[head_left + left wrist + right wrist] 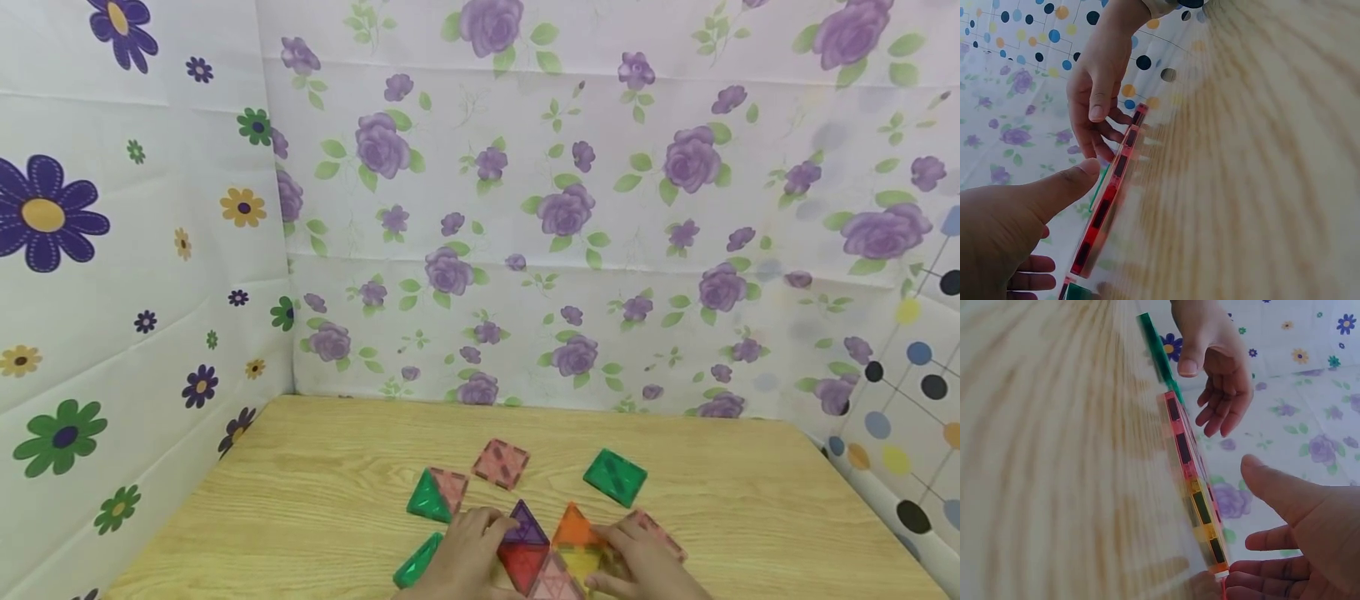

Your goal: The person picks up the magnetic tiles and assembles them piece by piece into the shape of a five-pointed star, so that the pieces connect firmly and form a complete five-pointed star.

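On the wooden table, translucent triangular tiles lie flat and edge to edge: a purple triangle (528, 528), a red triangle (523, 563), a pink triangle (557, 578), a yellow triangle (582, 560) and an orange triangle (573, 528). A gap separates purple from orange at the top. My left hand (467, 552) rests at the left side of the purple and red ones, fingertips on the purple tile's edge. On the other side my right hand (639, 553) touches the orange and yellow tiles. Both hands have loosely extended fingers in the wrist views, where the tiles show edge-on.
Around them lie a green-and-pink square (438, 494), a pink square (501, 463), a green square (616, 477), a green tile (418, 562) partly behind my left hand and a pink tile (660, 533) by my right. Patterned cloth (525, 333) walls the table.
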A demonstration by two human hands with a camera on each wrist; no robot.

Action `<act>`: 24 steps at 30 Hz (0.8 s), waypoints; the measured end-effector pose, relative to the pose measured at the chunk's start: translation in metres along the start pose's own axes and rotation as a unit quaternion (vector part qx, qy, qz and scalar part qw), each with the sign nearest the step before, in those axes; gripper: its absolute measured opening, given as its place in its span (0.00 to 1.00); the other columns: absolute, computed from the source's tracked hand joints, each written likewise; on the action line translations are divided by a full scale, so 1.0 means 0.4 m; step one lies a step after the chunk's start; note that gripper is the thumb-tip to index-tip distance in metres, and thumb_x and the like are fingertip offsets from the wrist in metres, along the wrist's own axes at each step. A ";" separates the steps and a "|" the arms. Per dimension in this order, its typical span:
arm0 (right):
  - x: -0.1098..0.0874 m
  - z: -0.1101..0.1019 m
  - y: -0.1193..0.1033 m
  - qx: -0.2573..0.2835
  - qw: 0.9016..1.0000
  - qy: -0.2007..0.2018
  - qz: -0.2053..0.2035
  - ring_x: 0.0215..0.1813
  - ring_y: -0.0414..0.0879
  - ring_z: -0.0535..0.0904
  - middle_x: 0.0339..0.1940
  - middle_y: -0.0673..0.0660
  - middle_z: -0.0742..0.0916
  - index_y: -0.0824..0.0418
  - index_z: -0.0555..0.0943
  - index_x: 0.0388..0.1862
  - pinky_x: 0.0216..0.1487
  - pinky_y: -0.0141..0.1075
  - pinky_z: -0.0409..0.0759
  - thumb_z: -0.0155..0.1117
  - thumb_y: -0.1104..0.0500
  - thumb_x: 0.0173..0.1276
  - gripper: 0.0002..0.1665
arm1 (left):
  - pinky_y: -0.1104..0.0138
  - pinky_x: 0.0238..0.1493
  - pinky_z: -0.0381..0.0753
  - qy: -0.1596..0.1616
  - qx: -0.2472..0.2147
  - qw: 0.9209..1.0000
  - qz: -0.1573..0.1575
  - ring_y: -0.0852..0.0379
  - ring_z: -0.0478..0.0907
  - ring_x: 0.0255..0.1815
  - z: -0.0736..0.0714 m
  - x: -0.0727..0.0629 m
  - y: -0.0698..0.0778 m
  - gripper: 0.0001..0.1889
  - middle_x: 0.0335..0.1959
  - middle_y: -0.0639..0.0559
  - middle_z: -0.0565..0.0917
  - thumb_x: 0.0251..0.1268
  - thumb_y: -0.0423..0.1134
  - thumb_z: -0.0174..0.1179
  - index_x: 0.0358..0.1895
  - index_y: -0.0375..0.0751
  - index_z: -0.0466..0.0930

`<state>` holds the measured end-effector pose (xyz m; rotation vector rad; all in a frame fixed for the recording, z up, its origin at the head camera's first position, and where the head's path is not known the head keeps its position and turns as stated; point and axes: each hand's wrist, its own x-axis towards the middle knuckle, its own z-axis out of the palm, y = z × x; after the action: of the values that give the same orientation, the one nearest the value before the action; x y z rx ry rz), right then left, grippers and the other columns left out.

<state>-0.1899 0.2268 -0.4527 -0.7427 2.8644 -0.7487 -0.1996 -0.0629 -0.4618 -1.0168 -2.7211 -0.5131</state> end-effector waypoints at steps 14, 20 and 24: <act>-0.007 0.023 0.000 -0.041 0.999 0.023 -0.025 0.56 0.67 0.76 0.57 0.66 0.81 0.65 0.75 0.62 0.48 0.62 0.77 0.65 0.36 0.60 0.42 | 0.55 0.60 0.72 -0.007 0.037 0.999 -0.020 0.53 0.73 0.54 0.023 0.001 -0.001 0.45 0.51 0.52 0.78 0.42 0.73 0.65 0.61 0.46 0.73; 0.005 0.030 0.013 -0.024 0.999 -0.017 -0.027 0.59 0.75 0.71 0.60 0.71 0.77 0.66 0.72 0.65 0.52 0.72 0.68 0.65 0.35 0.60 0.45 | 0.54 0.59 0.72 0.003 0.034 0.999 -0.024 0.53 0.73 0.54 0.036 -0.004 -0.005 0.45 0.51 0.54 0.77 0.43 0.75 0.62 0.61 0.47 0.73; 0.006 0.036 0.017 -0.037 0.998 -0.017 -0.036 0.58 0.74 0.72 0.60 0.71 0.77 0.65 0.71 0.66 0.52 0.72 0.68 0.65 0.34 0.59 0.46 | 0.54 0.57 0.73 0.003 0.025 0.999 -0.029 0.53 0.73 0.54 0.040 -0.007 -0.004 0.45 0.51 0.53 0.77 0.43 0.74 0.63 0.61 0.47 0.73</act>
<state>-0.1920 0.2247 -0.4683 -0.8650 2.8611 -0.6343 -0.1996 -0.0595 -0.4778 -0.9254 -2.7500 -0.4538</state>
